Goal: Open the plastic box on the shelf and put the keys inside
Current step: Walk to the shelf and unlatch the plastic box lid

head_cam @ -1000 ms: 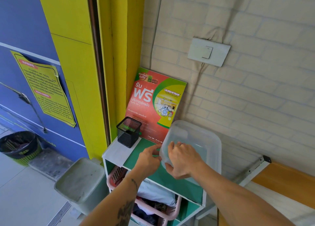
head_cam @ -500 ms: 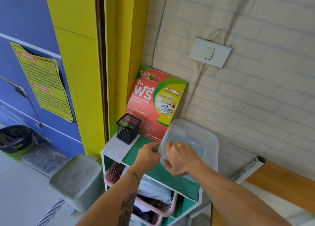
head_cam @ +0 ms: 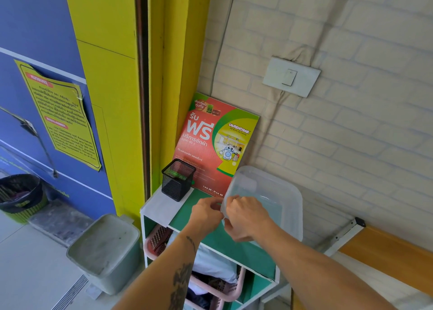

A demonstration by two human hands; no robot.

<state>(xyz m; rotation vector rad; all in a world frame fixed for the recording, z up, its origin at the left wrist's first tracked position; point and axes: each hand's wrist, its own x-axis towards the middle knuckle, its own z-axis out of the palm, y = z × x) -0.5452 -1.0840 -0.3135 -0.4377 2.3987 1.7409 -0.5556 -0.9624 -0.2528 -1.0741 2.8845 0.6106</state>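
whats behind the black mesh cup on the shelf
A red and green poster leans on the wall behind the black mesh cup. The cup covers the poster's lower left corner.

A black mesh pen holder (head_cam: pixel 178 179) stands on a white sheet (head_cam: pixel 164 208), with a red and green laundry poster (head_cam: pixel 214 143) leaning against the brick wall behind it. A light switch (head_cam: pixel 291 76) sits higher on that wall. On the floor, a grey lidded bin (head_cam: pixel 105 251) stands near a dark waste basket (head_cam: pixel 20 193), below a yellow notice (head_cam: pixel 58 115).
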